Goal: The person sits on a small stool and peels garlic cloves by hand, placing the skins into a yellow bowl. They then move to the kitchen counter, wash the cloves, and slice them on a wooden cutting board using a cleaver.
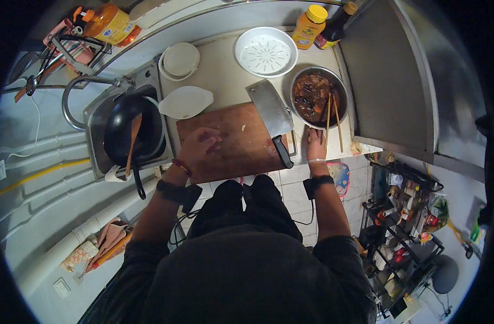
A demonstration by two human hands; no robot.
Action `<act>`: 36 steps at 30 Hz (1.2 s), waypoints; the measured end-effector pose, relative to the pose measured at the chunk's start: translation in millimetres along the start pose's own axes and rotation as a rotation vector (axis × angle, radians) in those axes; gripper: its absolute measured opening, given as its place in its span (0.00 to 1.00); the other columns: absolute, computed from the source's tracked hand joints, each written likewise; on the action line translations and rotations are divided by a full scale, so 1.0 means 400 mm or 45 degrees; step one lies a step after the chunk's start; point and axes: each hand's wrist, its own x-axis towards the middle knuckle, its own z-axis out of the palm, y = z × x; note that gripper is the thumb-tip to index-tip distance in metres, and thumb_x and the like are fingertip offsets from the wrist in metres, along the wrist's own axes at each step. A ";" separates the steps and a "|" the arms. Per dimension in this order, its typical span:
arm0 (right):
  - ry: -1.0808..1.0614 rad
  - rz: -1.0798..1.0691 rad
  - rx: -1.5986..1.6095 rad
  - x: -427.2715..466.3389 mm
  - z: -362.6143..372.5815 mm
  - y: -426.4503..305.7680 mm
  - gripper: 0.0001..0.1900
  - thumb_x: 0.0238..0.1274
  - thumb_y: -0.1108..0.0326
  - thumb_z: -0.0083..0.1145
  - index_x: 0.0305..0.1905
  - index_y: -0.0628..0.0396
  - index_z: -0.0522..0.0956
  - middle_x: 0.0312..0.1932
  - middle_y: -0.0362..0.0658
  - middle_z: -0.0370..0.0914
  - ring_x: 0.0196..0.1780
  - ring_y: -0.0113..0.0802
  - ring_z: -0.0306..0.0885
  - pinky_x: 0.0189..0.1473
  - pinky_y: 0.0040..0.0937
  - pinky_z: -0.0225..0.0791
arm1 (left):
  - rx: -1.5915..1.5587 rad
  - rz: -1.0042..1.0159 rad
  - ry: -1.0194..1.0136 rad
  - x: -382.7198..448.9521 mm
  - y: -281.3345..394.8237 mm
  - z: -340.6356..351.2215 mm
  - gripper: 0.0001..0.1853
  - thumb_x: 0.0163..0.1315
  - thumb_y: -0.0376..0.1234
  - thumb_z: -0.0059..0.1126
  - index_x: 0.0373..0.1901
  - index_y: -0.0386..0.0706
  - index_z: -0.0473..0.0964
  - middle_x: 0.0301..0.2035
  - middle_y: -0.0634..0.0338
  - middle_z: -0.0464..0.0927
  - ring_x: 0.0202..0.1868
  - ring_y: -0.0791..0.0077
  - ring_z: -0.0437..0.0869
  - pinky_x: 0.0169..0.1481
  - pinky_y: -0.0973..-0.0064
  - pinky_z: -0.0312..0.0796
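My left hand [200, 143] is over the left part of a wooden cutting board [235, 154], its fingers curled and blurred. Something reddish shows by its fingertips, but I cannot tell whether it is held. My right hand [316, 146] is at the counter's front edge, fingers close below the rim of a metal bowl [292, 109]; what they touch is unclear. Dark, saucy food [314, 91] fills the bowl, and a pair of wooden chopsticks [328, 121] leans out over the front rim. Across the board's right side lies a cleaver [271, 109] with a black handle. A small pale scrap [243, 128] rests mid-board.
A white oval dish [186, 102], stacked pale bowls [181, 60] and a white slotted plate [266, 52] stand behind the board. To the left, a sink [94, 139] holds a black wok [121, 125] and wooden spatula [133, 135]. Bottles [309, 27] stand back right, beside a metal panel [388, 77].
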 end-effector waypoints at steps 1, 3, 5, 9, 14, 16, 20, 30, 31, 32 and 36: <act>0.014 -0.002 -0.038 -0.002 0.000 0.005 0.12 0.58 0.70 0.53 0.47 0.55 0.77 0.51 0.53 0.74 0.54 0.55 0.71 0.53 0.47 0.68 | -0.021 0.001 -0.031 0.004 0.000 0.015 0.11 0.65 0.27 0.52 0.48 0.39 0.73 0.39 0.58 0.80 0.39 0.73 0.82 0.41 0.77 0.76; 0.085 -0.011 -0.098 -0.010 0.012 0.010 0.12 0.57 0.71 0.54 0.47 0.56 0.77 0.51 0.53 0.74 0.53 0.55 0.71 0.51 0.48 0.69 | -0.065 0.002 -0.082 0.013 -0.002 0.040 0.10 0.65 0.28 0.52 0.47 0.39 0.73 0.38 0.59 0.80 0.38 0.74 0.82 0.40 0.77 0.76; 0.187 -0.044 -0.042 -0.018 0.023 0.019 0.13 0.56 0.69 0.57 0.46 0.55 0.76 0.48 0.53 0.74 0.48 0.55 0.74 0.45 0.47 0.72 | -0.144 -0.012 -0.141 0.017 -0.004 0.058 0.09 0.65 0.28 0.52 0.46 0.40 0.73 0.37 0.59 0.80 0.37 0.75 0.82 0.39 0.77 0.75; 0.169 0.046 -0.036 -0.036 0.033 0.036 0.11 0.53 0.69 0.61 0.42 0.54 0.77 0.41 0.52 0.75 0.43 0.53 0.77 0.38 0.46 0.73 | -0.179 -0.058 -0.252 0.030 -0.006 0.100 0.08 0.66 0.30 0.51 0.45 0.41 0.73 0.36 0.60 0.79 0.37 0.76 0.81 0.40 0.78 0.74; 0.209 0.010 0.129 -0.087 -0.038 -0.001 0.14 0.47 0.76 0.63 0.42 0.55 0.76 0.41 0.52 0.73 0.39 0.52 0.76 0.38 0.41 0.73 | -0.270 -0.185 -0.365 0.032 -0.028 0.140 0.10 0.68 0.33 0.48 0.48 0.41 0.73 0.42 0.59 0.79 0.41 0.72 0.82 0.45 0.76 0.74; 0.185 -0.087 0.172 -0.134 -0.089 -0.053 0.15 0.47 0.78 0.63 0.43 0.55 0.76 0.42 0.52 0.73 0.40 0.50 0.75 0.39 0.40 0.72 | -0.386 -0.192 -0.560 0.033 -0.049 0.164 0.15 0.71 0.38 0.44 0.52 0.40 0.71 0.47 0.56 0.77 0.46 0.69 0.80 0.50 0.72 0.73; -0.013 -0.284 0.483 -0.205 -0.159 -0.215 0.12 0.52 0.73 0.60 0.43 0.57 0.76 0.42 0.51 0.74 0.43 0.48 0.75 0.43 0.41 0.72 | -0.852 -0.512 -0.830 0.018 -0.097 0.243 0.28 0.73 0.50 0.32 0.62 0.39 0.63 0.56 0.51 0.71 0.58 0.61 0.73 0.63 0.62 0.65; -0.118 -0.840 0.505 -0.121 -0.208 -0.501 0.24 0.44 0.61 0.66 0.50 0.53 0.77 0.47 0.44 0.75 0.51 0.43 0.74 0.45 0.40 0.71 | -1.397 -0.305 -0.990 0.008 -0.139 0.264 0.25 0.73 0.49 0.32 0.55 0.39 0.69 0.53 0.54 0.74 0.56 0.64 0.74 0.62 0.67 0.64; -0.104 -0.876 0.524 -0.124 -0.217 -0.499 0.23 0.44 0.62 0.66 0.49 0.54 0.77 0.47 0.44 0.75 0.50 0.44 0.74 0.45 0.40 0.71 | -1.418 -0.337 -0.956 0.008 -0.147 0.252 0.23 0.72 0.47 0.34 0.53 0.40 0.69 0.50 0.55 0.75 0.53 0.64 0.75 0.58 0.68 0.66; -0.076 -0.917 0.537 -0.132 -0.222 -0.490 0.22 0.44 0.64 0.65 0.48 0.54 0.77 0.46 0.45 0.76 0.48 0.44 0.75 0.45 0.41 0.71 | -1.439 -0.365 -0.923 0.006 -0.154 0.239 0.21 0.72 0.46 0.36 0.51 0.41 0.70 0.48 0.56 0.75 0.51 0.64 0.76 0.54 0.68 0.68; -0.168 -0.802 0.446 -0.170 -0.217 -0.341 0.17 0.44 0.68 0.63 0.43 0.55 0.77 0.41 0.47 0.77 0.44 0.46 0.76 0.44 0.40 0.72 | -1.520 -0.439 -0.733 -0.012 -0.163 0.180 0.12 0.71 0.41 0.42 0.42 0.44 0.72 0.39 0.58 0.75 0.40 0.66 0.76 0.36 0.72 0.72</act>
